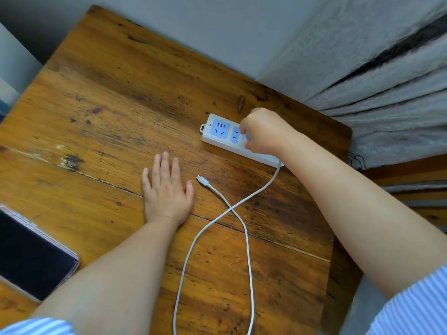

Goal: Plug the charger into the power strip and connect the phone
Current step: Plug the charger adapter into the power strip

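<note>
A white power strip [217, 137] with blue sockets lies on the wooden table [108, 105] at the right. My right hand [263, 130] is closed over the strip's middle, gripping something white that is mostly hidden, apparently the charger. A white cable [246, 238] runs out from under that hand, loops toward the near edge and comes back. Its free plug end [202, 180] rests on the wood just right of my left hand [167, 189], which lies flat, palm down, fingers apart, holding nothing. The dark phone [31, 257] lies screen up at the left edge.
A grey wall runs behind the table. Grey folded curtains [387, 81] hang at the right, beside a wooden bench or ledge [416, 180]. The table's right edge drops off close to the power strip.
</note>
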`<action>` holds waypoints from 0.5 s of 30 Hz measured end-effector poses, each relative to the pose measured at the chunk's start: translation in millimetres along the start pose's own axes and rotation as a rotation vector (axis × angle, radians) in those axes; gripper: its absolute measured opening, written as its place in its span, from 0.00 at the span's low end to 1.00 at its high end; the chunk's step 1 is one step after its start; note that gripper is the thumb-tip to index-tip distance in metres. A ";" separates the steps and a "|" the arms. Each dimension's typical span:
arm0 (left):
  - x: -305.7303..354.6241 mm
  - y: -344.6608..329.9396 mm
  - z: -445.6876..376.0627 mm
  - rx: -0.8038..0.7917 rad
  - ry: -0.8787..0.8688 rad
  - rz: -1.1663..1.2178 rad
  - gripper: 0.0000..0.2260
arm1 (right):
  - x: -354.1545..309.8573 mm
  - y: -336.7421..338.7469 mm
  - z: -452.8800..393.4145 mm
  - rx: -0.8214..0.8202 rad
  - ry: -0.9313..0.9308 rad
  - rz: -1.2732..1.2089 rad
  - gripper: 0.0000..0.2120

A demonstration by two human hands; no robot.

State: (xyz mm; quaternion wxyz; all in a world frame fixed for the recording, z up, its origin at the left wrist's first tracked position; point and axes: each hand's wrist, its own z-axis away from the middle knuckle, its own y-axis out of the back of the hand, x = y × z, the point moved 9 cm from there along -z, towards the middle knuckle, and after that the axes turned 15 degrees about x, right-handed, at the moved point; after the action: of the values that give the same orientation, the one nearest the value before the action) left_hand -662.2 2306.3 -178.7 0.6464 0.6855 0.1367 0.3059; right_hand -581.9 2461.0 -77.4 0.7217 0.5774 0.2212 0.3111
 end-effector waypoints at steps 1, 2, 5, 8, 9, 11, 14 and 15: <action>-0.3 -0.7 -0.3 -0.002 -0.001 -0.005 0.27 | -0.5 -1.1 -1.0 -0.007 0.000 0.002 0.13; -0.4 -1.5 -0.4 -0.005 -0.003 -0.013 0.27 | -0.3 -1.8 -1.6 -0.011 -0.007 0.002 0.14; -0.1 -1.1 -0.2 -0.003 -0.005 -0.018 0.27 | 5.3 2.1 3.4 -0.005 -0.075 -0.078 0.17; -0.9 -0.6 -2.6 0.019 0.000 -0.003 0.26 | 27.2 13.0 20.7 0.122 -0.319 -0.503 0.23; -1.1 -0.7 -1.8 0.023 0.001 0.003 0.26 | 34.6 17.1 31.6 0.220 -0.390 -0.606 0.22; -0.2 -0.5 -1.4 0.029 -0.003 0.014 0.26 | 54.7 22.2 61.6 0.483 -0.544 -0.720 0.18; 1.3 0.9 0.1 0.037 -0.015 0.038 0.26 | 71.3 1.8 126.7 0.775 -0.846 -0.779 0.12; 1.4 1.7 0.7 0.041 -0.017 0.049 0.26 | 65.6 -12.4 142.0 0.768 -0.895 -0.766 0.11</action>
State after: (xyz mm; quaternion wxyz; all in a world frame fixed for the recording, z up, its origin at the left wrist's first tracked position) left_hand -661.0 2306.4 -176.7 0.6258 0.7042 0.1206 0.3129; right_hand -436.7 2406.7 -53.3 0.5472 0.7456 0.1849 -0.3325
